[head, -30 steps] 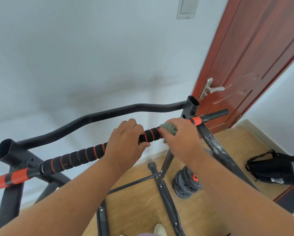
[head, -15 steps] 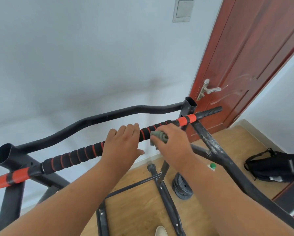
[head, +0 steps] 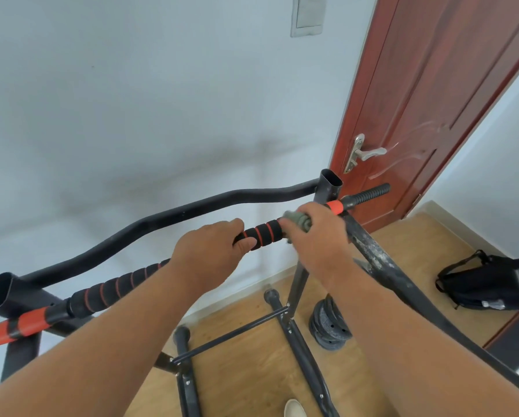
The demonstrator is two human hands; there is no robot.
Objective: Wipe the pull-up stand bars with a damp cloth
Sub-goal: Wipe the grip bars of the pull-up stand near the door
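Observation:
A black pull-up stand fills the view. Its front bar point(head: 264, 231) carries black foam with red rings and runs from lower left to upper right. My left hand point(head: 210, 251) grips this bar near its middle. My right hand point(head: 318, 236) holds a grey-green cloth point(head: 297, 221) wrapped round the bar just right of the left hand, close to the red sleeve point(head: 335, 207). A bent black rear bar point(head: 162, 219) runs behind, joined to the right upright tube point(head: 330, 182).
A white wall stands close behind the stand. A red door point(head: 432, 100) with a metal handle point(head: 363, 153) is at right. On the wooden floor lie stacked weight plates point(head: 327, 326), a black bag point(head: 487, 281) and the stand's base rails point(head: 300, 350).
My right hand with the cloth slid left along the foam bar towards my left hand, then back right towards the red sleeve. The left hand keeps its grip.

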